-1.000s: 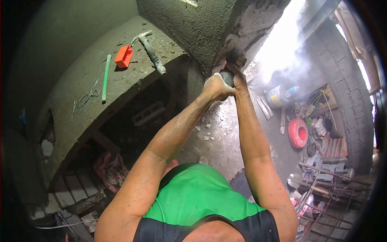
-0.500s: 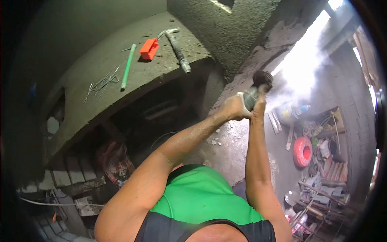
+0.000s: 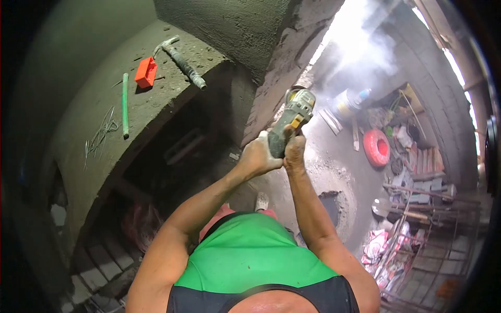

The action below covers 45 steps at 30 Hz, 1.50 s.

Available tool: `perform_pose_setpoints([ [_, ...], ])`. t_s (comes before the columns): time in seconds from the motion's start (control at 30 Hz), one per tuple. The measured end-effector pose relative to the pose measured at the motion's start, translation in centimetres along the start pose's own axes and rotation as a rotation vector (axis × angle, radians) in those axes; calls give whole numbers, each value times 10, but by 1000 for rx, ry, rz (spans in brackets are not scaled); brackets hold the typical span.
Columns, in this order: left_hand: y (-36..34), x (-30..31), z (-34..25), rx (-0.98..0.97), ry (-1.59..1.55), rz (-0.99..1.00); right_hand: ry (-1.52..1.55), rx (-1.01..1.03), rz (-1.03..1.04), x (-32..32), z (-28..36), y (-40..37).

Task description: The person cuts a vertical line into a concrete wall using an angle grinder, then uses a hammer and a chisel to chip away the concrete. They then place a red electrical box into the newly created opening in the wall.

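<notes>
A dusty angle grinder [image 3: 294, 117] with a yellow switch points away from me, its head close to the edge of the rough wall [image 3: 274, 86]. My left hand [image 3: 259, 155] is closed around the left side of its rear body. On the right side, my right hand [image 3: 295, 152] grips the same body, fingers wrapped near the switch. White dust [image 3: 360, 55] hangs in the bright air beyond the head. The grinder's disc is partly hidden behind its head.
On the concrete slab [image 3: 94, 78] at left lie a hammer [image 3: 182, 66], an orange-red box [image 3: 146, 72], a green tube [image 3: 125, 106] and bent wires [image 3: 102, 133]. A red hose coil [image 3: 377, 147], a bucket [image 3: 344, 102] and metal bars [image 3: 417, 208] are at right.
The grinder has turned in my hands, so its yellow switch and head now show clearly. My view has shifted, and slab, tools and hose coil appear farther left. Both hands keep their hold.
</notes>
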State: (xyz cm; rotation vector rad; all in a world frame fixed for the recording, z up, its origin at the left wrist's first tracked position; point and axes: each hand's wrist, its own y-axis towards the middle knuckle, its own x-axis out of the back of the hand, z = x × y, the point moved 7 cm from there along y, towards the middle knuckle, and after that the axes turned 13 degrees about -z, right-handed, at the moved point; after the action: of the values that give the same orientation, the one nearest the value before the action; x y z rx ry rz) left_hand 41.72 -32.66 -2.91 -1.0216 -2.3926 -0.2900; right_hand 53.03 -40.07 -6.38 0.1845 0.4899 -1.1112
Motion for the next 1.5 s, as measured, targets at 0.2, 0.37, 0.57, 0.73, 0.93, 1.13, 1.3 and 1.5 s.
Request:
perform_pose_setpoints([
  [0.2, -55, 66, 9, 19, -614, 280, 64, -190, 32, -63, 1, -87],
  [0.37, -89, 113, 33, 85, -603, 159, -149, -50, 351, -116, -5, -118],
  [0.57, -139, 205, 38, 216, -614, -207, -429, 150, 873, -167, -14, -149],
  [0.73, -156, 344, 56, 203, 27, -504, -345, -269, 891, -149, -60, -156],
  [0.93, -136, 504, 78, 211, 933, -805, -473, -55, 797, -206, -18, -103],
  [1.13, -63, 603, 173, 273, 1195, -806, -810, 589, 746, -314, -4, -42],
  [1.3, -22, 640, 248, 386, 1330, -763, -1172, 601, 680, -360, -35, -11],
  [1.5, 0, 652, 303, 354, 1326, -748, -1316, 574, 533, -368, -65, 36],
])
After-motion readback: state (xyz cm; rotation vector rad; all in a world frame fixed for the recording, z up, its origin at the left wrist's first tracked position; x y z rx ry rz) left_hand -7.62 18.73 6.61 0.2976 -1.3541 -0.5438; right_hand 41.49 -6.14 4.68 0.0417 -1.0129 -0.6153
